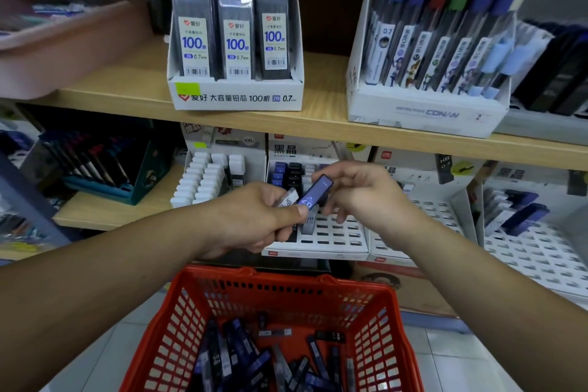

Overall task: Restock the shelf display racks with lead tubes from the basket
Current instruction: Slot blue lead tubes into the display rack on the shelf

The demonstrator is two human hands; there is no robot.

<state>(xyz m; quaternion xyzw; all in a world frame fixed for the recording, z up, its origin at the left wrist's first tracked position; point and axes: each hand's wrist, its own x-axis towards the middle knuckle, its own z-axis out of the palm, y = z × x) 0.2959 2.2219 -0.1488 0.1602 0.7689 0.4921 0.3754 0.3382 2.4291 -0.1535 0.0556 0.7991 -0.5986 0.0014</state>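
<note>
Red basket below both hands, loose tubes inside. White slotted rack just beyond and under the hands. Left hand clutches several tubes. Right hand, nearer the rack, pinches one blue tube, long axis tilted up-right.

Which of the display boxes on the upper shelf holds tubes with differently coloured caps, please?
The right-hand white box marked Conan: its tubes carry blue, red and green caps. The left box of 100-count packs holds only identical dark packs with white tops.
</note>
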